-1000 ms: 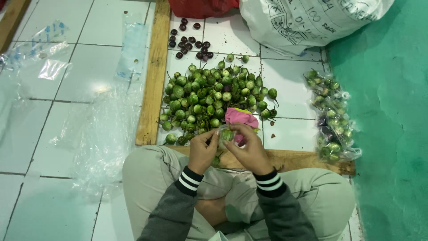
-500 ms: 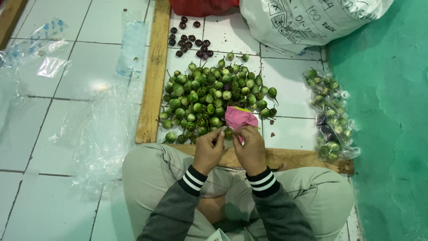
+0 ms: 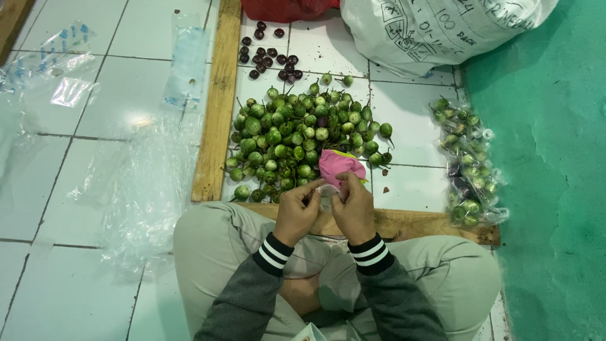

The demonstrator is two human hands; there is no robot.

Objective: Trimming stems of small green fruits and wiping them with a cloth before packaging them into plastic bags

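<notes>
In the head view, a small clear plastic bag (image 3: 328,197) is pinched between the left hand (image 3: 298,213) and the right hand (image 3: 355,209), both of which are held close together just above a light wooden plank (image 3: 404,224) lying across the white tiled floor (image 3: 126,95). The fingertips of each hand are closed on the thin film, the thumbs being pressed against the forefingers (what the bag holds cannot be made out). Just beyond the hands, a crumpled pink cloth (image 3: 341,165) is seen at the near edge of a heap of small round green eggplants (image 3: 297,136), which is spread over the tiles between the near plank and a second upright wooden plank (image 3: 218,101) on the left. Farther back, a scatter of small dark purple round fruits (image 3: 271,57) is laid near a large white woven sack (image 3: 435,28). To the right, a filled clear bag of green and purple eggplants (image 3: 467,164) is set beside a green painted floor area (image 3: 549,158). To the left, loose sheets of clear plastic wrapping (image 3: 132,189) are strewn over the tiles. The sleeves are grey with black-and-white striped cuffs (image 3: 274,252), and beige trousers (image 3: 214,240) cover the crossed legs.
</notes>
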